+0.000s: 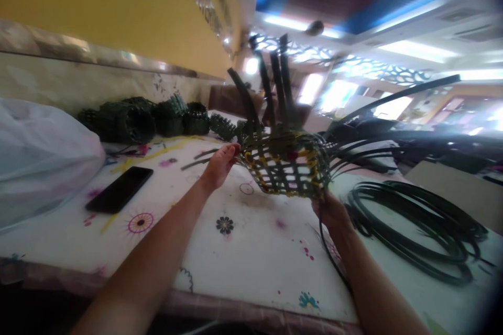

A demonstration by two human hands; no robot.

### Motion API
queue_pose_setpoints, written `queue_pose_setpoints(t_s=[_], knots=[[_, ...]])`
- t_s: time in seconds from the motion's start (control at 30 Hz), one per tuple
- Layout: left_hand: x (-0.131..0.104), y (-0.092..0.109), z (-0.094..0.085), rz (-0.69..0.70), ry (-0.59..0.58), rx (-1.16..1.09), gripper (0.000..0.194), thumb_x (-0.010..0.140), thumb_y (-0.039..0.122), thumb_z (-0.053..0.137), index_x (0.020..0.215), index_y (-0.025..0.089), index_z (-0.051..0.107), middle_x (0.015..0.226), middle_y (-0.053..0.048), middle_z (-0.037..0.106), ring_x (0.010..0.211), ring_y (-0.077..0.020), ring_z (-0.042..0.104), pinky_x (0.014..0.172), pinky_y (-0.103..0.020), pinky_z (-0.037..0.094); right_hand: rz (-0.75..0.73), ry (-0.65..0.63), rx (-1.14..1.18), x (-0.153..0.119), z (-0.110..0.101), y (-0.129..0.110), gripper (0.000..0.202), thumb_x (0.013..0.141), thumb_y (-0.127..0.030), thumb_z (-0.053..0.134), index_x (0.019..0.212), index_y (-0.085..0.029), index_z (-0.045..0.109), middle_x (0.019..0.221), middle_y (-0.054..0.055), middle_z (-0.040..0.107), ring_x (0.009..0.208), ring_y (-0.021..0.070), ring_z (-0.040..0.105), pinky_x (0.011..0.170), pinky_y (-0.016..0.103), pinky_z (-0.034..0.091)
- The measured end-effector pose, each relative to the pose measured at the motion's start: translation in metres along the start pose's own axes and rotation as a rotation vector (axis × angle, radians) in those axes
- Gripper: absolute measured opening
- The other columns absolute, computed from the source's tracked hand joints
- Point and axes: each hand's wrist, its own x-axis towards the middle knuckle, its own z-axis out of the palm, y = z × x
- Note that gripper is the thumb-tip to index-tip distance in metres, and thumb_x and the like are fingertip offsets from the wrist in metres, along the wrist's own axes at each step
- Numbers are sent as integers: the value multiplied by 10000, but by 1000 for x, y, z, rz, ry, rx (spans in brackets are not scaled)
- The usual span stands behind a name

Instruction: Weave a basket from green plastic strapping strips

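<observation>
Over the near part of the desk (pixel 251 267), an open-lattice green woven basket (pixel 286 167) lies between the hands, its longer side running left to right. The left hand (pixel 221 165) pinches its left rim; the right hand (pixel 333 210) grips its near right corner, fingers partly hidden, a dark strip (pixel 323 238) hanging beneath. Loose ends (pixel 288 78) stand up from its far side. A phone (pixel 120 189) lies left, a coil (pixel 440 207) right; farther left sit dark woven pieces (pixel 139 123) along the yellow wall (pixel 118 0), with a bright, blurred room beyond.
</observation>
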Motion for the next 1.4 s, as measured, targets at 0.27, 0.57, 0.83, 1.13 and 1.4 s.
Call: queue_pose_setpoints(t_s=[0.27,0.57,0.83,1.13,1.4], knots=[[-5,16,-1,35,-106,112,383,680,342,856,931,164,628,947,-5,654,823,-99,570,728,-217,424,-14,-31,-8,2,-5,-2,267,655,-182,814,795,-201,587,545,-65,539,443,75,530,411,158,507],[-15,29,14,-107,-383,54,601,726,302,832,1271,267,580,919,-8,680,660,-78,535,526,-200,306,24,25,-20,0,-10,-9,231,661,-170,743,720,-212,524,511,-60,525,408,85,517,353,158,453],[-21,29,33,-60,-309,27,433,692,245,848,1064,231,626,830,20,671,687,-85,560,607,-212,386,-23,24,-15,3,-13,-8,211,688,-150,743,731,-202,543,529,-58,542,417,78,524,366,153,471],[-18,32,23,-149,-326,168,448,730,308,819,1136,199,665,898,-22,665,681,-91,521,584,-232,362,-18,16,2,3,-13,-10,244,684,-164,768,724,-205,531,499,-72,519,403,72,519,364,137,471],[-18,24,26,-132,-251,116,327,642,284,873,855,193,643,755,37,610,599,-69,499,513,-201,323,-25,-1,15,5,-10,-7,210,706,-165,770,772,-194,572,532,-61,546,417,76,529,390,152,502]])
